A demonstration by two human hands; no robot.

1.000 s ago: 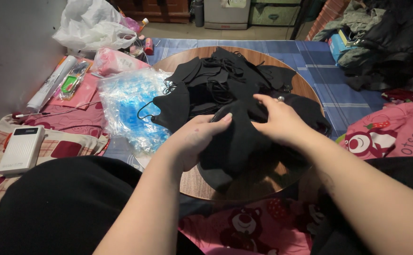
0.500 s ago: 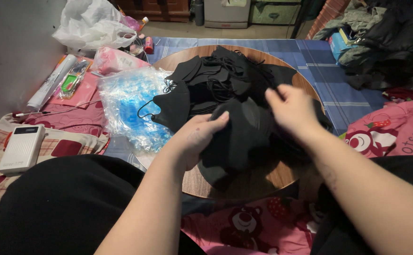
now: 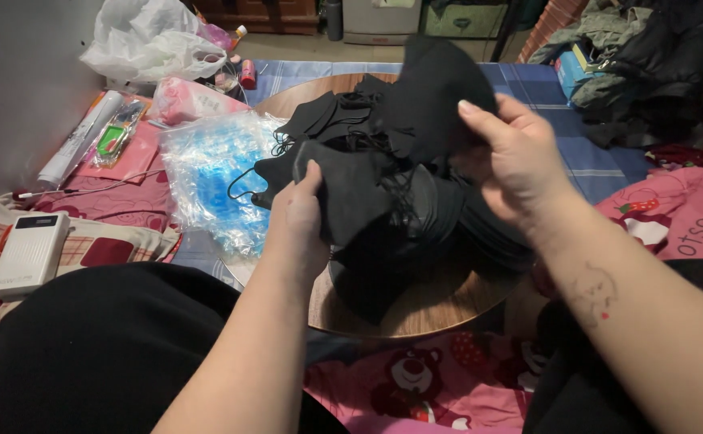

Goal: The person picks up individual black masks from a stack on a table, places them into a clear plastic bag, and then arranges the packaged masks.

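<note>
A heap of black fabric pieces with thin loops (image 3: 383, 185) lies on a round wooden table (image 3: 424, 305). My right hand (image 3: 520, 169) is raised above the heap and pinches one black piece (image 3: 432, 96), lifted clear of the rest. My left hand (image 3: 299, 221) grips the left side of the heap, fingers closed on a black piece (image 3: 351, 193) that still rests on the pile.
A clear plastic bag with blue contents (image 3: 211, 173) lies left of the table. A white box-shaped device (image 3: 30, 253) sits at the far left. A white plastic bag (image 3: 150, 40) and a pink packet (image 3: 190, 100) lie behind. Dark clothes (image 3: 657, 64) are piled at the back right.
My right hand has risen from the heap and moved right, lifting one black piece up. My left hand has stayed on the heap's left side.
</note>
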